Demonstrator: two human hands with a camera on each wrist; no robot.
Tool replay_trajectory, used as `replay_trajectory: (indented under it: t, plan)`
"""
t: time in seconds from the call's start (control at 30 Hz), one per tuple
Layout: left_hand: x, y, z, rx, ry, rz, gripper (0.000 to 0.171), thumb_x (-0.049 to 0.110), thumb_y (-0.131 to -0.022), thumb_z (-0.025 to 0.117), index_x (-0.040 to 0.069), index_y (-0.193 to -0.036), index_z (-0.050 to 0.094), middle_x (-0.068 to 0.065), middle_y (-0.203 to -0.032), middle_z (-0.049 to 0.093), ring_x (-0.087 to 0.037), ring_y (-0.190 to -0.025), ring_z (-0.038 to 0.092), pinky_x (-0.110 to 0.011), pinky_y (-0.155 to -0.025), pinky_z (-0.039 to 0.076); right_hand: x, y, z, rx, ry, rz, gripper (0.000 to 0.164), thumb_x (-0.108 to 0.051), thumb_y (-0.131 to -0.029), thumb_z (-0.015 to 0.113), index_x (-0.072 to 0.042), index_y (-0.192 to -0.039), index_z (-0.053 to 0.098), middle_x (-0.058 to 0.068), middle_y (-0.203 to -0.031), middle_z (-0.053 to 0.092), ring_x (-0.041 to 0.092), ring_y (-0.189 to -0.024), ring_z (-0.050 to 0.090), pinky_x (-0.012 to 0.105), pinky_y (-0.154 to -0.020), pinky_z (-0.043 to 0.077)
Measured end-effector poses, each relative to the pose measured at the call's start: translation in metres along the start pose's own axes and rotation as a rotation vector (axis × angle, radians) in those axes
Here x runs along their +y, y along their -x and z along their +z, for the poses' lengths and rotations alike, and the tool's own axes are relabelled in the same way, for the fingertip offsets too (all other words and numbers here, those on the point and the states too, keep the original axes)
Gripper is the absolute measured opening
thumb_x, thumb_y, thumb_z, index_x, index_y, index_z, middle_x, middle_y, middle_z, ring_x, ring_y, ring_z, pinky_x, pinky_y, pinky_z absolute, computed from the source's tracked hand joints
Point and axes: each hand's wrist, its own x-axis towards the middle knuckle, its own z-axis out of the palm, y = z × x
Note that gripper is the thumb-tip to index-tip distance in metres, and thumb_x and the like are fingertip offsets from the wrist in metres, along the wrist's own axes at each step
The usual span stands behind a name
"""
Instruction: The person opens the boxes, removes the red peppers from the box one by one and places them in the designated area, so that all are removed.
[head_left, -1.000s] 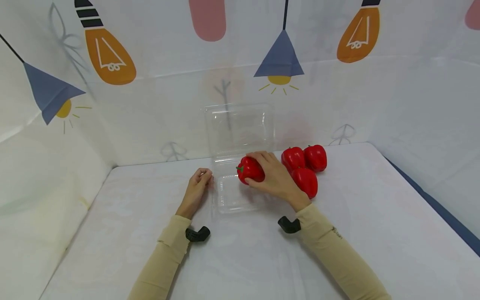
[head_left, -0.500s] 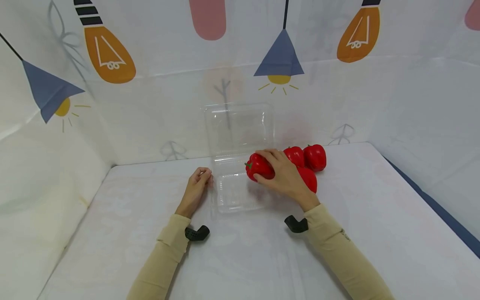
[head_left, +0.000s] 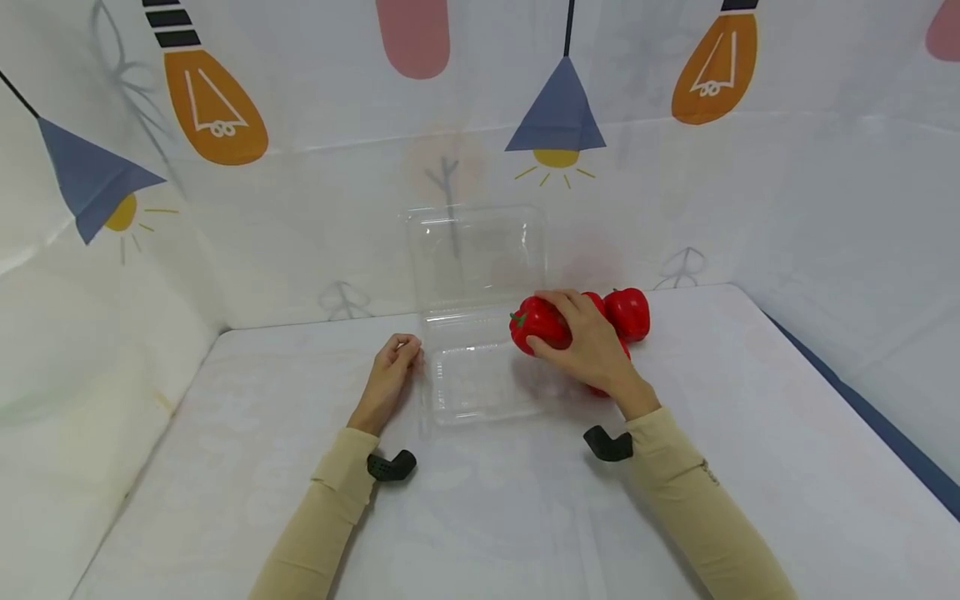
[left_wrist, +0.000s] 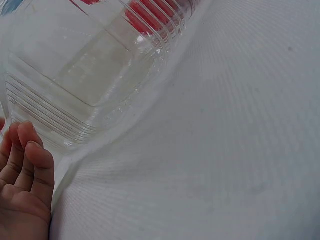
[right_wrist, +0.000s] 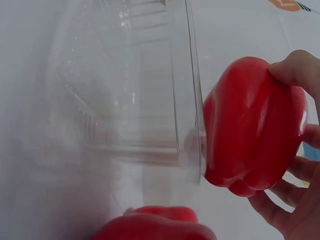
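In the head view my right hand (head_left: 588,346) grips a red bell pepper (head_left: 542,323) with a green stem, held over the right part of a clear plastic clamshell container (head_left: 468,417). The right wrist view shows the thumb and fingers round this pepper (right_wrist: 255,125), close to the container's rim (right_wrist: 190,90). At the container's left side, my left hand (head_left: 393,362) has bent fingers and holds the rim. In the left wrist view the fingertips of the left hand (left_wrist: 27,175) meet the ribbed wall (left_wrist: 50,112). The container's lid (head_left: 480,250) stands up at the back.
To the right of the container are more red bell peppers (head_left: 628,314), partly hidden behind my right hand. A white cloth covers the table (head_left: 480,517). Behind it hangs a white curtain (head_left: 337,208) printed with lamps and bulbs.
My right hand has moved to the right and slightly back with the bell pepper, from over the container's middle toward its right side. My left hand stays at the container's left edge.
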Motion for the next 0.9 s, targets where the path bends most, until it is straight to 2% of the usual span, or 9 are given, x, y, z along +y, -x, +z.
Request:
replay_trajectory:
  t: [0.1, 0.27, 0.4, 0.57, 0.9]
  plan:
    - [-0.009, -0.005, -0.002, 0.007, -0.002, -0.003, 0.027, 0.021, -0.100, 0.047, -0.004, -0.110, 0.048, 0.001, -0.077, 0.054, -0.009, -0.069, 0.051, -0.021, -0.067, 0.043, 0.005, 0.002, -0.005, 0.006, -0.009, 0.021, 0.060, -0.037, -0.081, 0.069, -0.023, -0.134, 0.046, 0.003, -0.129, 0.049, 0.023, -0.117, 0.048, 0.049, -0.085, 0.052]
    - [-0.014, -0.007, 0.001, 0.017, -0.012, 0.016, 0.029, 0.024, -0.100, 0.048, -0.004, -0.109, 0.048, 0.004, -0.076, 0.054, -0.007, -0.069, 0.051, -0.019, -0.067, 0.044, 0.011, 0.004, -0.013, 0.004, -0.013, 0.053, 0.060, -0.037, -0.082, 0.068, -0.023, -0.135, 0.045, 0.005, -0.130, 0.049, 0.025, -0.116, 0.049, 0.051, -0.083, 0.052]
    - [-0.015, -0.008, 0.001, 0.023, -0.013, 0.027, 0.030, 0.025, -0.100, 0.048, -0.003, -0.109, 0.048, 0.005, -0.075, 0.054, -0.007, -0.069, 0.051, -0.019, -0.067, 0.044, 0.016, 0.007, -0.019, 0.004, -0.009, 0.078, 0.059, -0.038, -0.083, 0.067, -0.023, -0.136, 0.045, 0.005, -0.130, 0.049, 0.026, -0.116, 0.049, 0.052, -0.083, 0.052]
    - [-0.015, -0.008, 0.000, 0.031, -0.002, 0.039, 0.022, 0.023, -0.100, 0.048, 0.001, -0.105, 0.048, 0.007, -0.073, 0.054, -0.006, -0.068, 0.051, -0.018, -0.066, 0.044, 0.020, 0.008, -0.024, -0.004, -0.011, 0.103, 0.059, -0.040, -0.084, 0.066, -0.023, -0.137, 0.044, 0.004, -0.131, 0.048, 0.026, -0.117, 0.048, 0.052, -0.082, 0.053]
    - [-0.014, -0.007, -0.001, 0.019, 0.001, 0.027, 0.021, 0.023, -0.099, 0.048, 0.003, -0.105, 0.049, 0.006, -0.076, 0.054, -0.006, -0.070, 0.051, -0.018, -0.068, 0.044, 0.029, 0.014, -0.034, 0.046, -0.069, 0.143, 0.061, -0.043, -0.084, 0.066, -0.024, -0.137, 0.043, 0.002, -0.131, 0.049, 0.025, -0.118, 0.047, 0.053, -0.083, 0.052]
